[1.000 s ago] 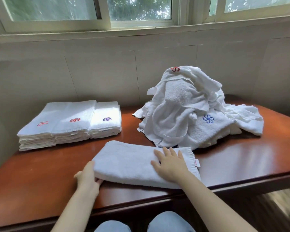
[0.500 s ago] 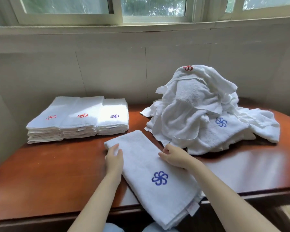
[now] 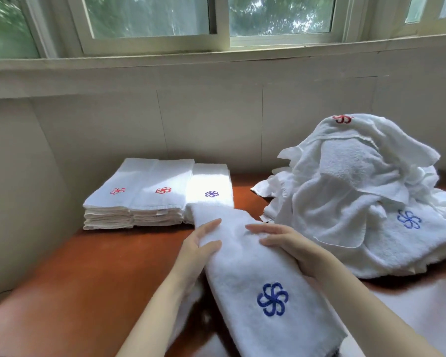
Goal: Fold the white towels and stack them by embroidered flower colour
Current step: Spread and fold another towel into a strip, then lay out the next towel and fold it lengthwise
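A folded white towel with a blue flower (image 3: 252, 279) is held up off the table, its far end over the front of the blue-flower stack (image 3: 211, 186). My left hand (image 3: 198, 251) grips its left edge, thumb on top. My right hand (image 3: 286, 240) holds its right edge. Two stacks of folded towels with red flowers (image 3: 119, 194) (image 3: 162, 191) sit side by side to the left of the blue stack. A heap of unfolded white towels (image 3: 358, 197) lies at the right, showing one red and one blue flower.
The brown wooden table (image 3: 93, 284) runs along a pale wall (image 3: 191, 119) under a window sill. The folded stacks stand close to the wall's left corner. Bare tabletop lies left of my arms.
The towel was turned flower-side up, then lifted and carried forward and left toward the blue stack. Both hands moved with it; the view has come closer.
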`<state>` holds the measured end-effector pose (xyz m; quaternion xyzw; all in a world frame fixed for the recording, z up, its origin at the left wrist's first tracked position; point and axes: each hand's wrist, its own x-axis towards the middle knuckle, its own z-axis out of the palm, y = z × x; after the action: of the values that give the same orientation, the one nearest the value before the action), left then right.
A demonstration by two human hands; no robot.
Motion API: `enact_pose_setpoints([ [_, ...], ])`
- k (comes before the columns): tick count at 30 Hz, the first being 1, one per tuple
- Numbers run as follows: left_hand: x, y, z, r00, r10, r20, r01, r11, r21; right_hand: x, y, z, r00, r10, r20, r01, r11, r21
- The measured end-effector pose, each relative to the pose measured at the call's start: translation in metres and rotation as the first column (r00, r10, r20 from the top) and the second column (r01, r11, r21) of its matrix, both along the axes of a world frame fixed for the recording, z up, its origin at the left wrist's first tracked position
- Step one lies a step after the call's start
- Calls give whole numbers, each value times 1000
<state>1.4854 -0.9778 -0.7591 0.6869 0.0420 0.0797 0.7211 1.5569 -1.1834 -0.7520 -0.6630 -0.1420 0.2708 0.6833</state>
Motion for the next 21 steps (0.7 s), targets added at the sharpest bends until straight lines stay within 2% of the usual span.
enact_pose_setpoints([
  [3, 36, 33, 39, 994, -9, 105, 11, 1000, -25, 25, 28, 34, 994, -45, 101, 34, 994, 104],
  [6, 110, 71, 90, 976, 88, 198, -108, 990, 90, 85, 72, 72, 964, -200, 175, 167, 968, 188],
  [8, 165, 98, 106, 973, 194, 128, -213, 963, 163, 138, 108, 85, 942, -287, 173, 248, 944, 215],
  [9, 187, 111, 102, 977, 214, 22, -215, 958, 190, 166, 125, 84, 939, -310, 146, 277, 938, 209],
  [10, 203, 119, 90, 968, 216, -124, -173, 940, 293, 192, 140, 77, 940, -318, 120, 297, 940, 166],
  [11, 213, 124, 75, 940, 210, -268, -60, 878, 475, 213, 151, 63, 946, -311, 96, 302, 949, 93],
  [12, 223, 128, 56, 902, 226, -367, 67, 767, 638, 231, 160, 45, 954, -291, 71, 291, 957, 7],
  [13, 234, 135, 36, 888, 276, -369, 115, 642, 758, 247, 167, 24, 958, -281, 58, 285, 956, -72],
  [14, 239, 139, 23, 894, 310, -325, 90, 585, 806, 261, 171, 6, 952, -294, 81, 303, 943, -135],
  [17, 252, 153, 7, 931, 259, -257, 12, 683, 730, 295, 175, -21, 905, -362, 226, 404, 896, -186],
  [21, 260, 162, 0, 972, 81, -221, 54, 836, 546, 325, 179, -23, 892, -394, 222, 425, 897, -117],
])
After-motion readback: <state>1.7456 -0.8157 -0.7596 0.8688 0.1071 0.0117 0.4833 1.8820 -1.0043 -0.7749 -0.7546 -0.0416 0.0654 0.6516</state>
